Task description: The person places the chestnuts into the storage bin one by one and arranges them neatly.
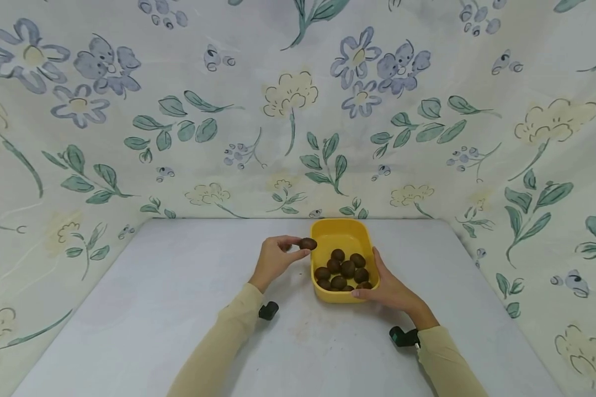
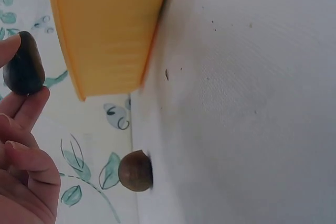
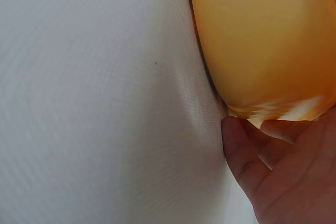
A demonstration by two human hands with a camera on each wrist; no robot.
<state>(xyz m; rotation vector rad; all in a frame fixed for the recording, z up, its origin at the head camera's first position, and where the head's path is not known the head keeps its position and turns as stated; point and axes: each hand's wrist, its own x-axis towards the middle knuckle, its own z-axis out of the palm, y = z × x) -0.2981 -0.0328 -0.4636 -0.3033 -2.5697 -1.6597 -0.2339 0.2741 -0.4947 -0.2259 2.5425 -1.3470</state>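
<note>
My left hand [image 1: 274, 260] pinches a dark brown, egg-shaped fruit [image 1: 308, 244] between thumb and fingertips, at the left rim of a yellow plastic tub [image 1: 344, 241]. In the left wrist view that fruit [image 2: 25, 66] is above the table, beside the tub's outer wall. My right hand [image 1: 394, 289] holds the tub at its near right corner, thumb at the front rim and fingers along the right side. Several similar brown fruits [image 1: 347, 269] lie in the tub's near half. Another brown fruit [image 2: 135, 171] rests on the table, mostly hidden behind my left hand in the head view.
The white table [image 1: 179, 309] extends to both sides of the tub. A floral cloth [image 1: 248, 160] hangs behind the table's back edge, and the tub stands close to it. Small black wrist cameras [image 1: 404, 336] sit under both forearms.
</note>
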